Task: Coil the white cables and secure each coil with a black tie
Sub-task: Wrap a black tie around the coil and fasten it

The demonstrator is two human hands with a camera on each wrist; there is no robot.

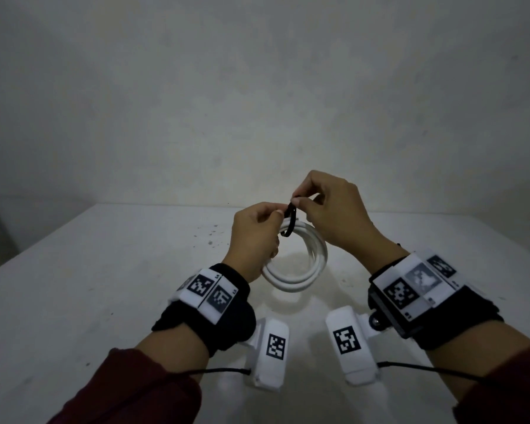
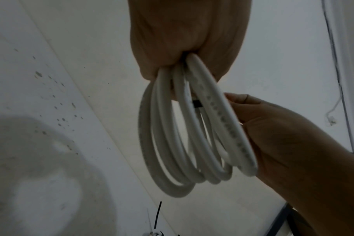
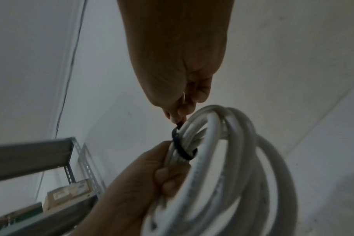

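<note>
Wrist-worn cameras nearest lens | left hand grip clamped on white cable coil, held above counter so loops stay bunched | right hand grip pinches black tie looped round coil top, likely to cinch | tie ends hidden; other cables unseen

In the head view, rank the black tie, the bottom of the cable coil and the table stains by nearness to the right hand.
1. Black tie: pinched by the right hand.
2. Coil bottom: hangs below, between the wrists.
3. Stains: on the table, far left.
</note>
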